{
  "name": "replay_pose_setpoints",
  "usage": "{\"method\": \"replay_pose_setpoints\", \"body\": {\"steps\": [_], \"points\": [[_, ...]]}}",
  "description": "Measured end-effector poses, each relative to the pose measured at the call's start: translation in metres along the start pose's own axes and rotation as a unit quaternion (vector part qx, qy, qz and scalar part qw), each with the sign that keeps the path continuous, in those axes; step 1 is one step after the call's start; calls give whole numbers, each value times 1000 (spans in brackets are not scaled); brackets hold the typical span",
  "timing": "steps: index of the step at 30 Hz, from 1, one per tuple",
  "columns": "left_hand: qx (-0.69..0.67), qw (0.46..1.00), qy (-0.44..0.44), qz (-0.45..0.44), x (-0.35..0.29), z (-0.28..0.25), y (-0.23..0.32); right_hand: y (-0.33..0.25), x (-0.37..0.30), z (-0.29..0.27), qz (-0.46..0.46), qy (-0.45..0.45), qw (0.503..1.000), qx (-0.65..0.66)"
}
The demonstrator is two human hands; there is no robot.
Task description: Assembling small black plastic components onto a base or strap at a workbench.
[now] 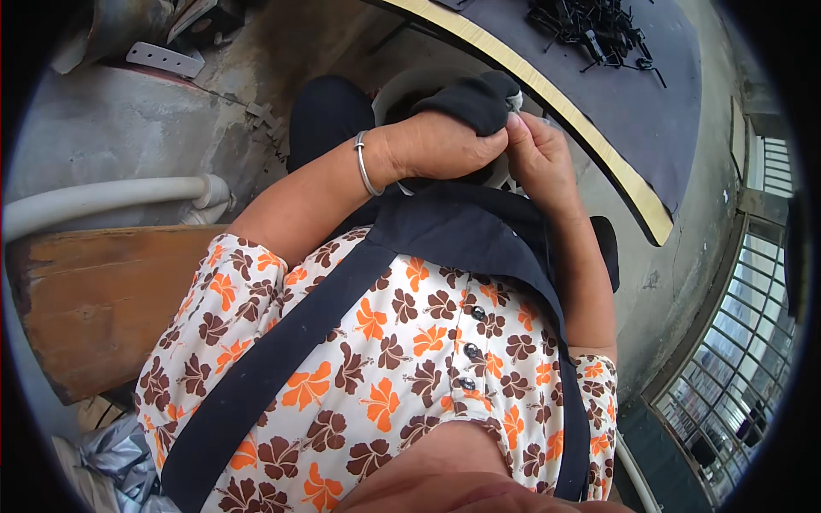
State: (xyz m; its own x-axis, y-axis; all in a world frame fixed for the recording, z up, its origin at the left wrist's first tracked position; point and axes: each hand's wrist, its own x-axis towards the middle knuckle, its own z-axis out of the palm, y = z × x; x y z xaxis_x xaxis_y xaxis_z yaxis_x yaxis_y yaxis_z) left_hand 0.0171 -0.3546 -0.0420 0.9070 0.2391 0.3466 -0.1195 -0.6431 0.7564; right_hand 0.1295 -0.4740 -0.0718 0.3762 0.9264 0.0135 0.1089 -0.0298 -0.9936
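Observation:
My left hand [436, 147], with a silver bangle at its wrist, is raised above my lap. Black cloth [466, 103] covers its fingers, while the thumb stays bare and presses toward my right hand. I cannot tell whether this cloth is held or worn like a glove. Close against it, my right hand [545, 162] is closed in a pinch, thumb and fingertips together. A small whitish bit [514, 101] shows at the cloth's edge just above that pinch. What lies between the right fingertips is too small to make out.
A pale round bucket [393, 85] stands below my hands, partly hidden. At the far right is a dark-topped table [658, 128] with a pale wooden edge, bearing a pile of thin black parts [594, 34]. White pipes [111, 203] and a wooden board [111, 299] lie to the left.

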Motion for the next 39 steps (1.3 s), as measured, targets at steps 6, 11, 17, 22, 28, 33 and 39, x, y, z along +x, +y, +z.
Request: {"method": "replay_pose_setpoints", "body": {"steps": [6,11,17,22,28,33,39], "points": [[46,981,-167,-89,-12,-1,-51,33,10,-3,112,-76,989,-65],[214,915,-235,-248,-21,2,-94,58,-2,-28,84,40,985,-143],[243,783,-501,-278,-48,87,-170,69,-16,-26,161,14,971,-176],[224,779,-507,-292,-79,109,-181,65,-21,-19,153,16,972,-178],[269,950,-147,-62,-88,93,-186,32,-17,-14,92,10,972,-215],[183,942,-255,-121,-20,11,-67,15,-16,-13,-51,-100,959,-260],[152,976,-155,-19,5,-18,-23,-10,-2,-9,-257,-45,937,-232]]}}
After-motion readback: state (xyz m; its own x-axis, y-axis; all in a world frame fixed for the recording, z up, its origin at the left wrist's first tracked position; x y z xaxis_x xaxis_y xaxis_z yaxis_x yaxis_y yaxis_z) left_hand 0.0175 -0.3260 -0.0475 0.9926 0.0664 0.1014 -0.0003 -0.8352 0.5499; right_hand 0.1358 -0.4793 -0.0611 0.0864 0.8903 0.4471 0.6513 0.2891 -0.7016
